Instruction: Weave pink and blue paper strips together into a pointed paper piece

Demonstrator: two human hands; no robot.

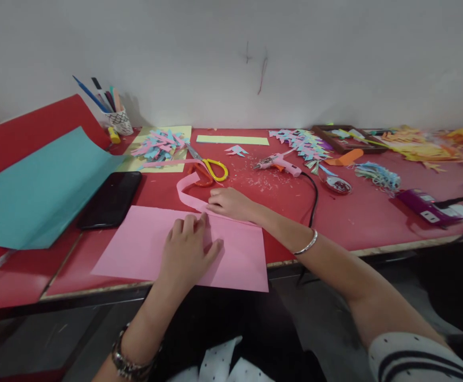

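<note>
A pink sheet of paper [136,241] lies at the front of the red table and hangs slightly over its edge. My left hand [186,246] rests on the sheet with fingers spread, pressing it down. At the sheet's far edge my right hand [231,204] is closed, pinching a narrow pink paper strip [186,193]. The strip's free end curls away to the left and looks partly torn from the sheet. Just beyond it are scissors [215,170] with one yellow and one orange handle, their blades pointing back left.
Left are a black phone [112,199], a teal sheet [48,191] and a pen cup [120,122]. Cut paper strips [162,146] lie behind. A pink glue gun [281,163] with a black cord, paper garland [303,143] and purple power strip [428,207] are on the right.
</note>
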